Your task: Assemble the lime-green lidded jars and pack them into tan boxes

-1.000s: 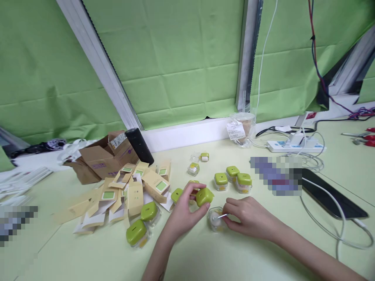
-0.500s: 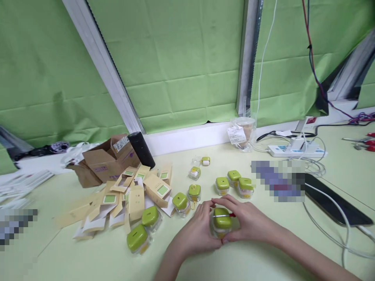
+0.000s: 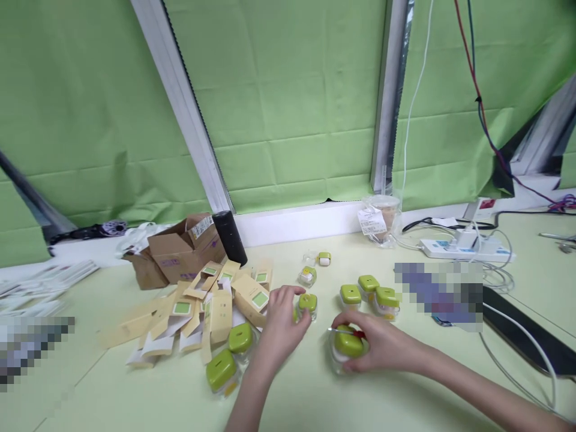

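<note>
My right hand [image 3: 375, 345] is wrapped around a small clear container with a green lid [image 3: 348, 341]. In the same hand a slim screwdriver [image 3: 344, 330], with a metal shaft and a bit of red handle showing, lies across the lid. My left hand [image 3: 285, 324] has its thumb and fingers apart beside another green-lidded container [image 3: 308, 303]; whether it touches it I cannot tell. Two larger green-lidded containers [image 3: 221, 371] stand left of my left wrist. Several more green-lidded containers [image 3: 350, 295] are grouped beyond my right hand.
Opened cardboard sleeves [image 3: 220, 318] are piled at the left, before a brown box [image 3: 184, 252] and a black cylinder [image 3: 229, 237]. A bagged cup [image 3: 382, 219] stands at the back. Right are a power strip [image 3: 468, 249], cables and a black phone-like slab [image 3: 526, 327].
My left hand has let go of the container that both hands held and moved left to another one. My right hand keeps the container and screwdriver. The view has shifted slightly.
</note>
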A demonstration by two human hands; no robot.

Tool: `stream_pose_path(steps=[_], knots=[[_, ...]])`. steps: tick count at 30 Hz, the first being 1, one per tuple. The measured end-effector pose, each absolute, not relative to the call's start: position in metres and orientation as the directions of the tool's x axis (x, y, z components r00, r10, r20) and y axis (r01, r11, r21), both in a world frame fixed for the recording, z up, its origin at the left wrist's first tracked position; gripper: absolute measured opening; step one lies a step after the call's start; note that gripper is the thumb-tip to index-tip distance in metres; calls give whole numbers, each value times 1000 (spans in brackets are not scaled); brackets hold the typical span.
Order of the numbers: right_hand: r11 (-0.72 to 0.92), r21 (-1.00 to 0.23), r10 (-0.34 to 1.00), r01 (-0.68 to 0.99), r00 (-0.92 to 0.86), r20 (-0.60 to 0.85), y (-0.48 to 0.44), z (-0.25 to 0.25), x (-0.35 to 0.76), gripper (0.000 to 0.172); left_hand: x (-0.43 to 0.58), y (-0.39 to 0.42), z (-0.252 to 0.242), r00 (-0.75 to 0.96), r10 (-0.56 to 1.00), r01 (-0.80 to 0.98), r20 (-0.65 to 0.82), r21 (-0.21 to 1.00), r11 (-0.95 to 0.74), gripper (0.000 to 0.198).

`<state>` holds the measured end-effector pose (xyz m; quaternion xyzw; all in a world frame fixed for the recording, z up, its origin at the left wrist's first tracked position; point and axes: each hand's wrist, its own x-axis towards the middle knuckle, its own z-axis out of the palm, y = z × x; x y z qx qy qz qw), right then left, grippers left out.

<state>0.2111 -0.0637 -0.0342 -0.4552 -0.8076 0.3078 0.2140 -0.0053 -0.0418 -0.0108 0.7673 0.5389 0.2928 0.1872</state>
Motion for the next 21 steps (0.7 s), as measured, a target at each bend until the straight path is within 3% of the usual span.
stream_pose_path(steps=[3, 5, 8, 11, 17, 21], knots=[[408, -666, 891, 624, -431, 143, -40, -14, 218, 48, -1, -27, -15, 327, 931, 798, 161, 481, -363, 35], [374, -533, 923, 759, -364, 129, -13, 0, 221, 49, 3, -15, -19, 371, 922, 801, 112, 464, -379, 40], [305, -429, 950, 850, -303, 74, 34, 10, 223, 50, 12, -1, -22, 402, 913, 806, 62, 450, -385, 41], [269, -359, 958, 894, -288, 0, 70, 4, 221, 31, 23, 2, -19, 428, 903, 809, 34, 430, -400, 40], [263, -337, 953, 904, -298, -54, 88, -9, 216, 27, 42, -27, -16, 524, 851, 763, -3, 446, -468, 38], [327, -385, 945, 863, -309, 110, 55, -1, 217, 44, 47, -50, -30, 557, 830, 703, -35, 551, -448, 50]])
